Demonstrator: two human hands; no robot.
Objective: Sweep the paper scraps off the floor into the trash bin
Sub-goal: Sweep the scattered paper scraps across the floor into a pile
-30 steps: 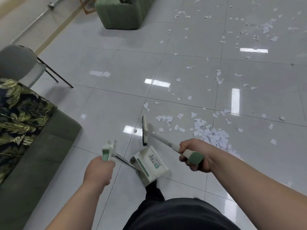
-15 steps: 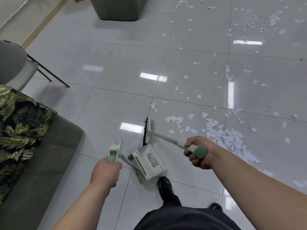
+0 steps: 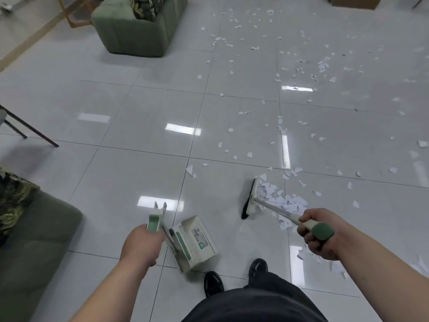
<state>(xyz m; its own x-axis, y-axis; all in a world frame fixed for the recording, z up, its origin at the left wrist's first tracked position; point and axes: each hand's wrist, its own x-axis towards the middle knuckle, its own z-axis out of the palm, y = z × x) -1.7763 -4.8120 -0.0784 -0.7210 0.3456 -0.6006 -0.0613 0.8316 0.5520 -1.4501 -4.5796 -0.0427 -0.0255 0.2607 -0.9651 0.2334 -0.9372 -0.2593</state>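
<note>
Gripping the upper end of a broom (image 3: 274,209), the fingers (image 3: 307,237) of the right hand (image 3: 325,240) are curled tight round its pale shaft just below the dark green end cap, which juts toward the camera. The shaft slants forward and left from this hand down to the broom head (image 3: 251,197), white on top with black bristles along its left edge, set on the floor (image 3: 130,112).

A heap of white paper scraps (image 3: 286,203) lies just beside the head on its right, under the shaft and between the head and the right hand. A few more lie close below and to the right of that hand.

The left hand (image 3: 141,245), its back to the camera, is wrapped round the green-and-white handle (image 3: 156,217) of a dustpan (image 3: 196,242); its fingers are hidden on the far side. The white pan, with a green strip and a small label, sits tilted just right of this hand, between the two hands and well apart from the heap. Whether it touches the floor cannot be told.

Two black shoes (image 3: 213,283) stand just behind the pan. Farther ahead of the right hand, loose scraps are strewn widely over the glossy grey tiles. Left of the left hand is a green sofa (image 3: 34,247) with a leaf-print cushion (image 3: 14,196). Far ahead of it stands a green armchair (image 3: 137,33), and thin chair legs (image 3: 30,129) show at the left edge.
</note>
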